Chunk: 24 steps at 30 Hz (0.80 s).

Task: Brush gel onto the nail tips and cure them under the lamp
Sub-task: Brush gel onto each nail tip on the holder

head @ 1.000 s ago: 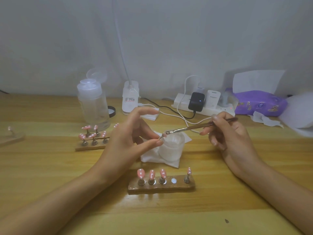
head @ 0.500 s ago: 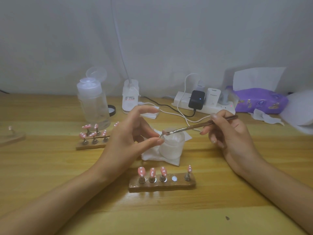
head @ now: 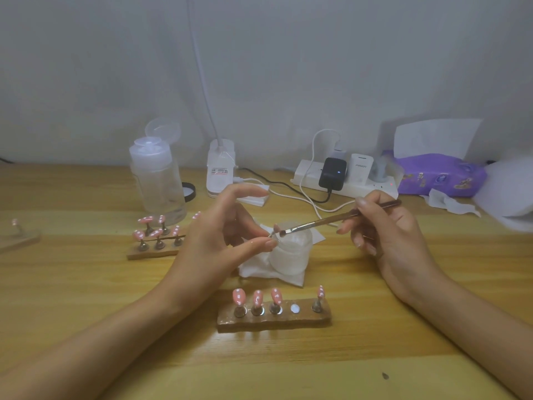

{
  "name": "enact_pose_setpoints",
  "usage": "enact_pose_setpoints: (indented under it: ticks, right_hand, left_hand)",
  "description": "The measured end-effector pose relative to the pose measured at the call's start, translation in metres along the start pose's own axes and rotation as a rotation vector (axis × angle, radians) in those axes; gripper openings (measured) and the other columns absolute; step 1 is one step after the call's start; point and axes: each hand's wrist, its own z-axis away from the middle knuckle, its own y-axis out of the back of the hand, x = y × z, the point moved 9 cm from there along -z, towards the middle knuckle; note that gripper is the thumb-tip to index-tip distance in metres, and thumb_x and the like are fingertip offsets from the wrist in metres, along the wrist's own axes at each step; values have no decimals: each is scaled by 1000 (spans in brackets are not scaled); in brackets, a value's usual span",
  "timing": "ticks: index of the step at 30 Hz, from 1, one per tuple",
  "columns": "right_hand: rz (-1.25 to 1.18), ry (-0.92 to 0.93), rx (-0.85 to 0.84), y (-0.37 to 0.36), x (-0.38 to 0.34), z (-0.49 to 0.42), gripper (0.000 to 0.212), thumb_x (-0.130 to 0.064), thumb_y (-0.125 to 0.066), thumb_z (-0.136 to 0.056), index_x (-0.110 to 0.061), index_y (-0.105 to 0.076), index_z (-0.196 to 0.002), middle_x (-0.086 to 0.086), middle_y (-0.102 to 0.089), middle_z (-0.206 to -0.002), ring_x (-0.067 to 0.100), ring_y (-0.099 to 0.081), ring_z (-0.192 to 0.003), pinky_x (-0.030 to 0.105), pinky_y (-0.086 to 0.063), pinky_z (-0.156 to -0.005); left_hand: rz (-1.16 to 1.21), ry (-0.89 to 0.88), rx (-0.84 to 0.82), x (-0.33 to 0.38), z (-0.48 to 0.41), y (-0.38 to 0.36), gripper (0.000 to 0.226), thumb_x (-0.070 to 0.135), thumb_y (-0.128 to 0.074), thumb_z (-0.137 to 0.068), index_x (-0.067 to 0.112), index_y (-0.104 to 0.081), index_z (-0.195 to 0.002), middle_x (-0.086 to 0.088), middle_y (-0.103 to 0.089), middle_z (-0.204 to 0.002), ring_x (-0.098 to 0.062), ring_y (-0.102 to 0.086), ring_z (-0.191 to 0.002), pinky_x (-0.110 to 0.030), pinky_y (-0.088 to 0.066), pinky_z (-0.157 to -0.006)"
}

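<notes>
My left hand [head: 219, 243] pinches a small nail tip on its stand [head: 273, 231] between thumb and a finger, above a frosted white jar [head: 292, 254]. My right hand [head: 386, 235] grips a thin brush [head: 331, 220] whose bristles touch that nail tip. In front stands a brown holder block [head: 274, 319] with several pink dotted nail tips [head: 239, 296] upright and one bare slot. A second holder [head: 155, 251] with more pink tips lies to the left. The white lamp base [head: 220, 171] stands at the back.
A clear pump bottle [head: 157, 174] stands at the back left. A white power strip [head: 343, 183] with chargers and cables lies behind the hands. A purple tissue pack [head: 438, 174] and loose tissues sit at the right. White tissue [head: 265, 269] lies under the jar.
The brush tip has shifted slightly along the nail tip. Both hands otherwise stay in place.
</notes>
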Motion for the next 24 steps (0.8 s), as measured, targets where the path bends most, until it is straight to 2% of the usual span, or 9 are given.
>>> enact_pose_setpoints:
  ticks: [2, 5, 9, 13, 15, 18, 21, 24]
  right_hand:
    - [-23, -2, 28, 3, -1, 0, 30, -23, -57, -95, -27, -57, -65, 10, -70, -64, 10, -48, -43, 15, -32, -38]
    - [-52, 0, -28, -4, -4, 1, 19, -36, -60, -84, -28, -59, -68, 10, -72, -69, 12, -53, -46, 16, -36, -41]
    - [-8, -14, -3, -1, -1, 1, 33, -26, -57, -93, -30, -60, -60, 10, -70, -66, 11, -51, -45, 16, -34, -39]
    - [-53, -3, -27, -4, -4, 2, 19, -37, -60, -84, -26, -59, -68, 10, -72, -69, 13, -57, -48, 17, -37, -42]
    - [-17, -13, -38, -5, -2, 2, 22, -36, -60, -86, -29, -61, -65, 10, -73, -70, 14, -61, -51, 17, -40, -43]
    - [-24, -33, 12, 1, 1, 1, 28, -25, -56, -95, -25, -59, -67, 11, -72, -68, 15, -62, -51, 17, -40, -43]
    - [-51, -19, -19, -3, -1, 2, 20, -35, -59, -87, -27, -61, -69, 10, -73, -71, 15, -63, -53, 17, -41, -44]
    - [-2, -15, -32, -4, -1, 2, 28, -32, -58, -91, -32, -62, -63, 11, -73, -72, 12, -57, -48, 16, -37, -40]
  left_hand:
    - [13, 3, -1, 0, 0, 0, 55, 32, -78, -74, 34, -56, -125, 4, -68, -74, -16, -70, -75, -36, -59, -71]
    - [26, 6, -3, 1, 0, -1, 55, 35, -77, -73, 36, -56, -124, 3, -68, -75, -19, -71, -76, -42, -59, -73]
    - [16, 7, 0, 1, 1, -1, 55, 39, -75, -72, 37, -56, -124, 3, -68, -76, -18, -71, -78, -42, -58, -75]
    - [10, 8, 0, 2, 1, -1, 55, 39, -75, -72, 38, -56, -123, 3, -68, -76, -19, -71, -78, -44, -58, -76]
    - [3, 6, -1, 2, 1, -1, 55, 38, -75, -72, 37, -55, -123, 3, -68, -76, -19, -71, -78, -45, -58, -75]
    - [-7, 6, -4, 3, 1, -1, 56, 39, -75, -73, 35, -55, -124, 4, -69, -77, -18, -71, -77, -43, -58, -74]
    - [-21, 3, -3, 4, 1, -1, 56, 36, -75, -73, 33, -55, -125, 5, -68, -76, -14, -70, -75, -40, -58, -72]
    - [-26, 1, 0, 4, 1, -1, 56, 39, -74, -73, 33, -55, -125, 5, -68, -76, -14, -70, -76, -40, -58, -73]
